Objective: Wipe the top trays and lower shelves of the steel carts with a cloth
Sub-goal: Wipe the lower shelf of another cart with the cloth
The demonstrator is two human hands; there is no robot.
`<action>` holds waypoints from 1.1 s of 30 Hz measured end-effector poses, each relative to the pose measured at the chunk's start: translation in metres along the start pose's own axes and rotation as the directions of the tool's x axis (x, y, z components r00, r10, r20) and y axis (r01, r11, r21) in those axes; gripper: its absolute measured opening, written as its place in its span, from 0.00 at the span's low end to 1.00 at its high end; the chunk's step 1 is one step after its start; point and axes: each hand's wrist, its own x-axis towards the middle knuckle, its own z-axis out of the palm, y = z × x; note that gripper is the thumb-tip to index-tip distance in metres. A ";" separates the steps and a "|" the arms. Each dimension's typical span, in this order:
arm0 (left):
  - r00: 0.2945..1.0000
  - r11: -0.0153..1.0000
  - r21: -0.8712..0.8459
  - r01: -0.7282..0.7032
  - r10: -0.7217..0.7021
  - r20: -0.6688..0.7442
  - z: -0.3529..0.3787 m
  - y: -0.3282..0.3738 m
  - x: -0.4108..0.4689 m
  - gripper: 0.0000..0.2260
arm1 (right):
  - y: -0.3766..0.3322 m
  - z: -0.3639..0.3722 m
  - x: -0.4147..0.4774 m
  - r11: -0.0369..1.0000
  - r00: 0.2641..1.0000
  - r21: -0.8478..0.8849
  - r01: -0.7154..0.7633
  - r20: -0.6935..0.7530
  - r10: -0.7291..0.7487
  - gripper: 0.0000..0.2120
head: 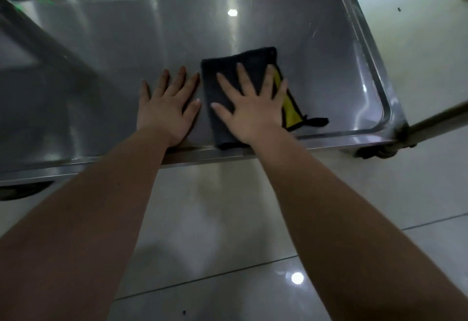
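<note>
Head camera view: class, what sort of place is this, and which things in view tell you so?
Probably a commercial kitchen or canteen, though that is a guess: a stainless-steel cart shelf on wheels, a glossy tiled floor, and a dark cleaning cloth pressed flat under the right hand.

Dark grey cloth (229, 87) with yellow underside, silver tray (126, 42).
</note>
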 end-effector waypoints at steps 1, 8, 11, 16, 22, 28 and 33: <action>1.000 1.000 0.010 0.000 -0.001 0.003 0.000 -0.002 0.000 0.26 | -0.011 0.001 0.001 0.999 0.999 -0.009 0.052 0.009 -0.052 0.32; 1.000 1.000 -0.029 -0.007 0.007 0.004 -0.002 -0.003 -0.001 0.26 | 0.072 -0.015 0.038 0.997 1.000 0.069 -0.025 0.015 0.024 0.31; 1.000 0.999 -0.043 0.002 -0.002 0.002 -0.002 -0.001 0.000 0.26 | 0.131 -0.021 0.032 0.972 0.976 0.086 -0.218 0.041 0.215 0.32; 1.000 0.999 -0.027 0.017 -0.017 0.000 0.000 0.003 -0.003 0.26 | 0.168 -0.012 -0.034 0.965 0.969 0.085 -0.247 -0.002 0.248 0.32; 1.000 1.000 -0.022 0.005 -0.004 0.024 -0.003 0.002 -0.006 0.26 | 0.105 -0.009 -0.032 0.889 0.898 0.122 -0.440 0.078 0.434 0.30; 1.000 0.999 -0.041 -0.003 0.004 0.016 -0.002 -0.006 -0.008 0.26 | 0.048 -0.002 -0.030 0.987 0.989 0.078 -0.141 0.062 0.137 0.30; 1.000 0.999 -0.042 -0.008 0.009 0.019 -0.002 -0.002 -0.008 0.26 | 0.114 -0.008 -0.039 0.983 0.985 0.071 -0.168 0.041 0.165 0.30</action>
